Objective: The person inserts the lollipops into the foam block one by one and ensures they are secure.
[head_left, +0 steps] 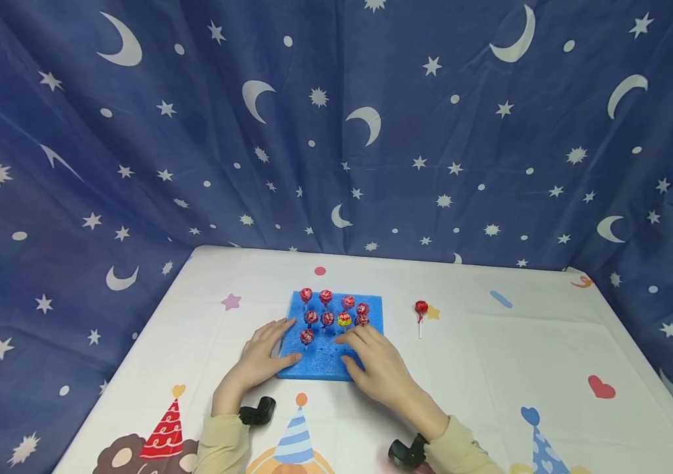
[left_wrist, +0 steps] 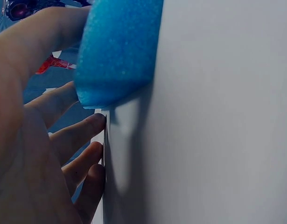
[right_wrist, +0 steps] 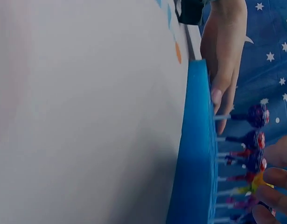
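Note:
A blue foam board [head_left: 324, 365] lies on the table with several wrapped lollipops [head_left: 310, 317] standing in it on their sticks. Most have red wrappers; one lollipop [head_left: 344, 320] is yellow and red. My left hand [head_left: 259, 359] rests along the board's left side, fingers spread, thumb over the front left part. The right hand [head_left: 380, 368] hovers above the board's front right, thumb and forefinger apart with nothing visible between them. In the right wrist view its fingers [right_wrist: 276, 193] overlap the yellow lollipop [right_wrist: 258, 182], close to the row of heads.
One more red lollipop [head_left: 421, 308] lies on the table to the right of the board. The white tablecloth [head_left: 478, 368] has printed party hats and shapes. A blue curtain [head_left: 336, 164] with moons and stars hangs behind the table.

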The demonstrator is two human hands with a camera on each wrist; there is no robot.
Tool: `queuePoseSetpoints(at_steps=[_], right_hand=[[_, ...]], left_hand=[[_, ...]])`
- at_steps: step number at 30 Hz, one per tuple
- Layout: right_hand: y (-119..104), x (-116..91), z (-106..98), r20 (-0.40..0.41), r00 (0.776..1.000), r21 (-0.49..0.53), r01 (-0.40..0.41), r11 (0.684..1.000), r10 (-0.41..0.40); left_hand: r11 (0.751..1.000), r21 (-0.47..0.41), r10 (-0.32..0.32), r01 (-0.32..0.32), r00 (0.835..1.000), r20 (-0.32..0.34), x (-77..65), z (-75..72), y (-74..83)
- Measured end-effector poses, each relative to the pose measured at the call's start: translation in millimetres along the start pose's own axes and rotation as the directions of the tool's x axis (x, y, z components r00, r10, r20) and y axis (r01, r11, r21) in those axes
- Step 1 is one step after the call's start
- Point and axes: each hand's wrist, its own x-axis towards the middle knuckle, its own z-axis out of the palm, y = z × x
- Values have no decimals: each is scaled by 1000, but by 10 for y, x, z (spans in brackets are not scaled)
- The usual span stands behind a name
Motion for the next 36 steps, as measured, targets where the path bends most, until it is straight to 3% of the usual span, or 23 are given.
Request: queuePoseSetpoints(at_steps=[11, 17, 26, 36], right_hand=[[259, -218, -138, 14, 996, -44, -87, 995, 88], [450, -283, -219, -10, 987, -13, -161, 987, 161], [748, -247, -400, 1, 959, 41, -283, 958, 283], [1171, -158, -513, 69, 944, -29, -323, 946, 324]], left_hand=[[1000, -11, -10, 10, 1000, 10, 8, 26, -22], [1000, -2, -4, 4, 1000, 5, 18, 31, -37], [1000, -6, -1, 1, 1000, -1, 16, 16, -37], [1000, -23, 4, -4, 1000, 8, -11, 14, -30]])
